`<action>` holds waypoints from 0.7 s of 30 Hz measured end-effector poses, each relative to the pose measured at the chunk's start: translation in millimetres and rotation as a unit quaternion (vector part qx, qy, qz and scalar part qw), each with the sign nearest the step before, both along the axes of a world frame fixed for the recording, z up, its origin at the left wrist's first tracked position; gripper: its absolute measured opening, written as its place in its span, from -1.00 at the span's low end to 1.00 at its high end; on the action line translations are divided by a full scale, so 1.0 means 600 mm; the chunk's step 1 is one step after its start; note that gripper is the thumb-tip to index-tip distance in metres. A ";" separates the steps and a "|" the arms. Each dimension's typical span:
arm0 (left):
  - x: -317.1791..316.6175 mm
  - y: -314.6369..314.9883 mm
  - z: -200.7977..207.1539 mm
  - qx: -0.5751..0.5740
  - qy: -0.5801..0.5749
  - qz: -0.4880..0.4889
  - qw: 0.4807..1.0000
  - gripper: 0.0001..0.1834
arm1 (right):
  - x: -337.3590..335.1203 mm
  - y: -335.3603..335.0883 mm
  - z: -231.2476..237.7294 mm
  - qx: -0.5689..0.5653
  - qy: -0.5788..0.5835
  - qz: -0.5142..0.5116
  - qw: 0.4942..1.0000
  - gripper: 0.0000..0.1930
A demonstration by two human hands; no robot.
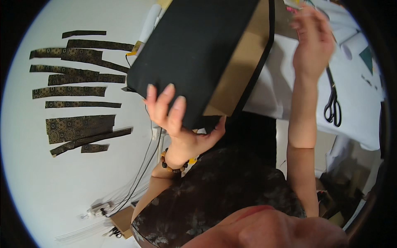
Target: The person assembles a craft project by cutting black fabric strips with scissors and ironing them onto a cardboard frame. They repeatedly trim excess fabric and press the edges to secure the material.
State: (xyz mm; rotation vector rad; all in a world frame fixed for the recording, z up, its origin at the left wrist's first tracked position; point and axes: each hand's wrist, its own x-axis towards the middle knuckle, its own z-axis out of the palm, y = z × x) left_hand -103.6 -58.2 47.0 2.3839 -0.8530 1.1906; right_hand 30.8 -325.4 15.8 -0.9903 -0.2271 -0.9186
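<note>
in the head view, the box (pixel 190 53) is at upper centre, in front of the person's chest, its far end cut off by the top edge. its outer face is black, and its open side, turned right, shows a tan inner wall; the deeper part of the inside is out of sight. the left hand (pixel 175 120) has a firm clasp on its near end: the fingers are spread on the black face, and the thumb lies at the near edge by the tan lining. the palm is partly hidden. a beaded bracelet (pixel 173 163) circles that wrist.

the right hand (pixel 313 35) is raised at upper right, apart from the box, its fingers loosely bent and a bit blurred. a pink thing (pixel 292 9) shows just beside the fingertips; i cannot tell what it is, or whether the hand has hold of anything.

below that hand, black scissors (pixel 333 107) lie on the white table (pixel 359 122), their blades partly hidden by the wrist. a green piece (pixel 366 56) is near the rim.

at left, dark patterned strips (pixel 80 93) lie over a white surface, some overlapping.

at lower left is a carton (pixel 123 221), partly covered by the arm; dark handles (pixel 117 234) show by it, and whether they are inside is unclear. at lower right, things in shadow are too dark to make out.
</note>
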 end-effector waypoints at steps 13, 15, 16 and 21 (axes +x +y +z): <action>-0.018 0.021 0.012 -0.084 -0.014 -0.018 0.996 -0.57 | 0.561 0.000 0.216 -0.791 0.155 0.107 0.582 -0.57; -0.017 0.035 0.008 -0.077 -0.009 -0.023 0.997 -0.63 | 0.554 0.046 0.197 -0.808 0.150 0.134 0.554 -0.46; -0.015 0.040 0.003 -0.081 -0.017 -0.026 0.996 -0.65 | 0.561 0.057 0.185 -0.784 0.159 0.215 0.561 -0.42; -0.011 0.058 -0.010 -0.083 -0.019 -0.047 0.995 -0.74 | 0.613 0.130 0.084 -0.784 0.094 0.256 0.558 -0.41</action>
